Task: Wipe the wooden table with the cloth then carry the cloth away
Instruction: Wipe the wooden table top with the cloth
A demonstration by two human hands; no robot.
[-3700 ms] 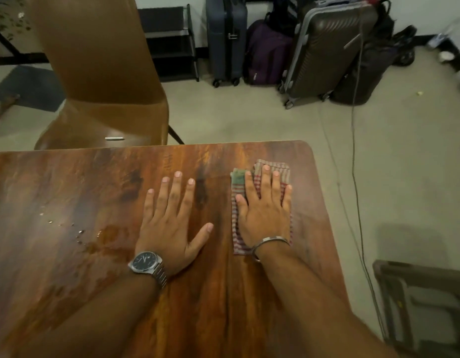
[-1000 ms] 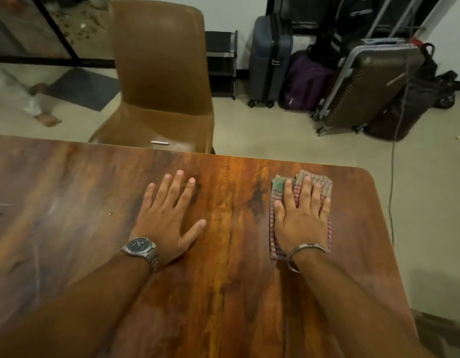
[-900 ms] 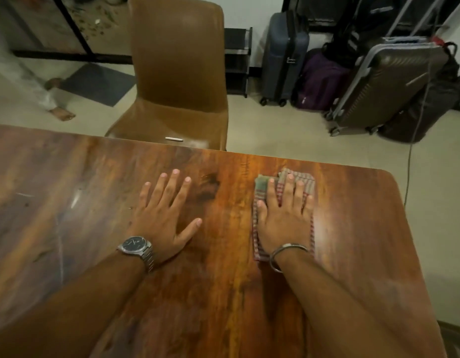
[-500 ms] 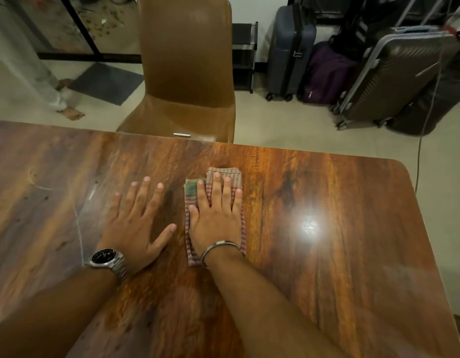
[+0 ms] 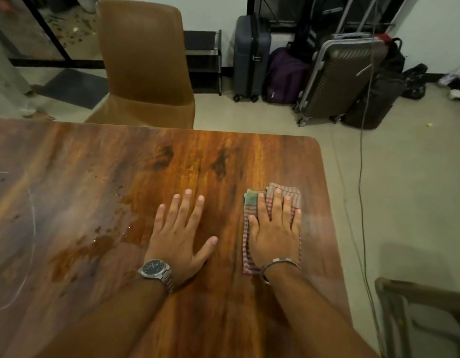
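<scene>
A folded striped cloth point(image 5: 251, 264) with a green patch lies flat on the wooden table point(image 5: 120, 177) near its right edge. My right hand point(image 5: 275, 231) presses down on the cloth with fingers spread, covering most of it. My left hand point(image 5: 181, 233), with a watch on the wrist, rests palm down on the bare wood just left of the cloth, holding nothing. A wet smear with droplets point(image 5: 79, 251) marks the table to the left of my left hand.
A brown chair point(image 5: 143, 68) stands at the table's far edge. Suitcases and bags point(image 5: 337, 76) line the back wall, and a cable point(image 5: 362, 161) hangs down right of the table. Another chair frame point(image 5: 415, 316) sits at the lower right.
My right hand has slid the cloth to the right, from beside my left hand to near the table's right edge. The left hand stays flat on the wood.
</scene>
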